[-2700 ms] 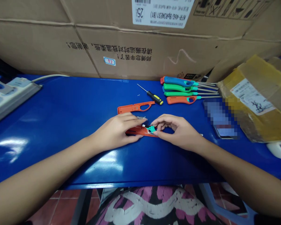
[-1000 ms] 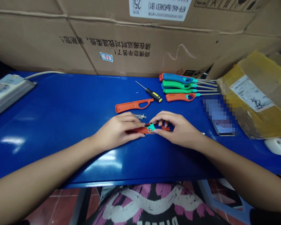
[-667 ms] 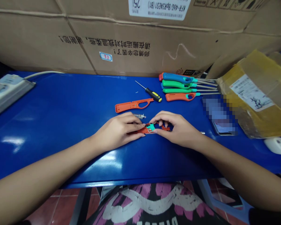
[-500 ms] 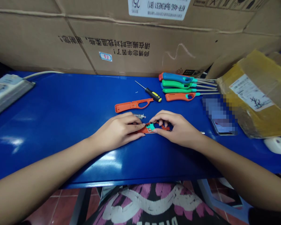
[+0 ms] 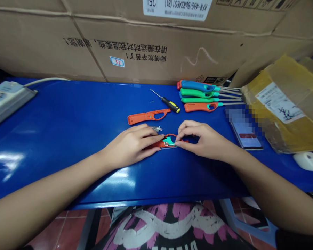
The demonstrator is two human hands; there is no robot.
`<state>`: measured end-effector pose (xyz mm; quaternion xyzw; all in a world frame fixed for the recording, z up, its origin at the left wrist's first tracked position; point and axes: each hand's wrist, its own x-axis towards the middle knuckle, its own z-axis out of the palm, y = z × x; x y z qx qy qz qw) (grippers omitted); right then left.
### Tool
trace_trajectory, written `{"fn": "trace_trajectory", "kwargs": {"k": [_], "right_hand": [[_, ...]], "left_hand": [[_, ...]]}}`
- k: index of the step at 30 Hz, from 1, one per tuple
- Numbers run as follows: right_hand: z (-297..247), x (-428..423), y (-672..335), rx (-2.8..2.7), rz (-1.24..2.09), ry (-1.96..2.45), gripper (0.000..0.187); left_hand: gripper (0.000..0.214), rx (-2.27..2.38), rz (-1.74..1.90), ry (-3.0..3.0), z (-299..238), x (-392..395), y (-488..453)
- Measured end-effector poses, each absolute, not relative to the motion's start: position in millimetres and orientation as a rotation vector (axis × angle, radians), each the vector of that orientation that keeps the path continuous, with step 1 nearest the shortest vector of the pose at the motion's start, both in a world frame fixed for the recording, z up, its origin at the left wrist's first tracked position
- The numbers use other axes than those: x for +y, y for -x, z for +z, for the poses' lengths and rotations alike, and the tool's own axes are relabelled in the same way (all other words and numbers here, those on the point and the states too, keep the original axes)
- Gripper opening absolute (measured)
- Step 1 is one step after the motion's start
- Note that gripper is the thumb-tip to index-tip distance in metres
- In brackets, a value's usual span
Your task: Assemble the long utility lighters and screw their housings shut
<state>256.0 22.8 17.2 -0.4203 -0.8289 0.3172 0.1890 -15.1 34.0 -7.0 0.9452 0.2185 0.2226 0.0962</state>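
Observation:
My left hand (image 5: 131, 144) pinches the left end of an orange lighter casing half (image 5: 161, 143) between thumb and fingers, just above the blue table. A green trigger (image 5: 168, 140) sits inside this half, by the finger loop. A thin white wire (image 5: 169, 144) curves below the trigger to the fingertips of my right hand (image 5: 198, 139), which are pinched together on it over the casing. Behind my left fingers lies a small metal-and-clear part (image 5: 157, 128), partly hidden. The other orange casing half (image 5: 148, 117) rests farther back, inner side up.
A black-and-yellow screwdriver (image 5: 170, 104) lies behind the casing half. Several assembled lighters (image 5: 200, 100) are piled at the back right, near a phone (image 5: 246, 130) and a yellow-taped package (image 5: 284, 104). A power strip (image 5: 13, 100) stands left; a large carton (image 5: 120, 41) borders the back.
My right hand has drawn slightly right and its fingers have closed into a tighter pinch, exposing more of the green trigger and finger loop. My left hand stays on the casing.

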Motion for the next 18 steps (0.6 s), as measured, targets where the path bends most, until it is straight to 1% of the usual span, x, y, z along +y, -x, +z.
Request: {"fn": "trace_trajectory", "kwargs": {"k": [5,8,13,18], "right_hand": [[19.9,20.9,-258.3,-2.718,0.437,0.964,0.022],[21.2,19.2,-258.3,-2.812,0.25,0.876,0.027],[20.5,20.0,-257.8,-2.831,0.119,0.842,0.03],[20.9,19.8,-257.1,-2.863,0.111,0.825,0.029]], "left_hand": [[0.032,0.654,0.575,-2.785,-7.1,34.4,15.1],[0.032,0.659,0.572,-2.777,-7.8,34.6,15.3],[0.032,0.665,0.563,-2.78,-7.8,35.2,15.0],[0.032,0.653,0.564,-2.788,-7.4,34.7,14.4]]}}
